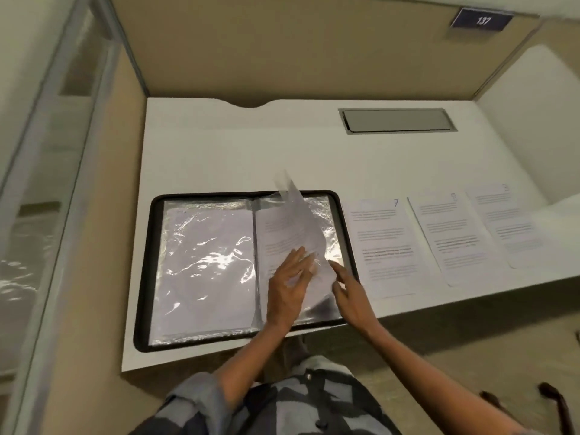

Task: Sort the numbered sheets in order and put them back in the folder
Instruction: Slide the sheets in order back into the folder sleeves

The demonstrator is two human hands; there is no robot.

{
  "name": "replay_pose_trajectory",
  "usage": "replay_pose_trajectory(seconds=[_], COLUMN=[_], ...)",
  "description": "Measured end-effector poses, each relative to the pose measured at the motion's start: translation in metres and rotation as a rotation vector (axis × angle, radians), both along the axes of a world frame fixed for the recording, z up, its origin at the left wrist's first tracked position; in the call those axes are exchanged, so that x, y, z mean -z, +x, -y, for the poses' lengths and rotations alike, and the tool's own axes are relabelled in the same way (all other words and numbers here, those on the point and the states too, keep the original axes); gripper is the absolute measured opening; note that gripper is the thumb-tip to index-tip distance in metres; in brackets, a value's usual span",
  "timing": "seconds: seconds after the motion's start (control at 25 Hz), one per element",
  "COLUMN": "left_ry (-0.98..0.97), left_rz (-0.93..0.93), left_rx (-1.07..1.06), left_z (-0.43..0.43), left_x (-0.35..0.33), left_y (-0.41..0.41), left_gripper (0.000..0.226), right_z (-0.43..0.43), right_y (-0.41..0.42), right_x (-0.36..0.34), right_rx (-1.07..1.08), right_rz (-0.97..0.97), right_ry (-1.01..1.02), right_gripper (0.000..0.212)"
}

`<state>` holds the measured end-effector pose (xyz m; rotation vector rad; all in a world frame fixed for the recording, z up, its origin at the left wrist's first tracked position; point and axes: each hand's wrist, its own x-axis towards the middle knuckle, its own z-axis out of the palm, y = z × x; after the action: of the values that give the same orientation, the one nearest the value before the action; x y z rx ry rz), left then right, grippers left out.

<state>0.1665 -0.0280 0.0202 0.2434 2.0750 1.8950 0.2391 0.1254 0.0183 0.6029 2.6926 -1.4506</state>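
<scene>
A black-edged folder (147,271) lies open on the white desk, its clear plastic sleeves shining. On its right page a printed sheet (282,227) shows, and a clear sleeve (301,211) curls up from it, blurred. My left hand (287,290) rests flat on the right page, fingers spread against the raised sleeve. My right hand (350,291) hovers at the folder's right edge, index finger out, holding nothing. To the right of the folder lie three loose sheets: one marked 7 (384,246), a second (455,237) with a blurred number, a third (508,221) partly cut off.
The white desk (238,152) sits inside beige partition walls. A grey cable hatch (397,120) is set in the desk at the back right. A sign reading 137 (481,20) hangs top right. A glass panel stands on the left.
</scene>
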Motion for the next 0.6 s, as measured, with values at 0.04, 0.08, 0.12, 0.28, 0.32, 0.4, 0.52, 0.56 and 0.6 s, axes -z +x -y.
replay_pose_trajectory(seconds=[0.04,0.08,0.12,0.28,0.32,0.4,0.52,0.56,0.6], left_ry=[0.033,0.047,0.060,0.073,0.043,-0.149,-0.517,-0.575,-0.625], left_rz=[0.050,0.091,0.124,0.155,0.155,0.074,-0.089,-0.113,-0.134], left_rx=[-0.012,-0.030,-0.049,-0.095,-0.075,-0.010,0.015,-0.013,-0.046], left_z=[0.011,0.023,0.035,0.091,0.106,0.144,0.192,0.203,0.211], left_x=[-0.013,-0.026,-0.038,-0.080,-0.083,-0.081,-0.045,-0.030,-0.018], left_y=[0.002,0.003,0.003,-0.010,-0.016,-0.023,-0.026,-0.022,-0.017], left_gripper=[0.031,0.033,0.037,0.063,0.070,0.088,0.098,0.097,0.097], right_z=[0.019,0.039,0.057,0.120,0.131,0.148,0.166,0.171,0.176], right_y=[-0.004,-0.009,-0.014,-0.041,-0.047,-0.054,-0.065,-0.067,-0.069], right_x=[-0.007,-0.012,-0.016,-0.030,-0.030,-0.026,-0.007,0.001,0.008], right_rx=[-0.057,-0.096,-0.136,-0.374,-0.436,-0.564,-0.777,-0.847,-0.901], right_rz=[-0.028,-0.051,-0.065,-0.042,-0.037,-0.046,0.029,0.086,0.137], right_ry=[-0.043,-0.088,-0.134,-0.060,-0.011,0.080,0.272,0.333,0.381], right_gripper=[0.040,0.041,0.046,0.073,0.070,0.066,0.066,0.067,0.067])
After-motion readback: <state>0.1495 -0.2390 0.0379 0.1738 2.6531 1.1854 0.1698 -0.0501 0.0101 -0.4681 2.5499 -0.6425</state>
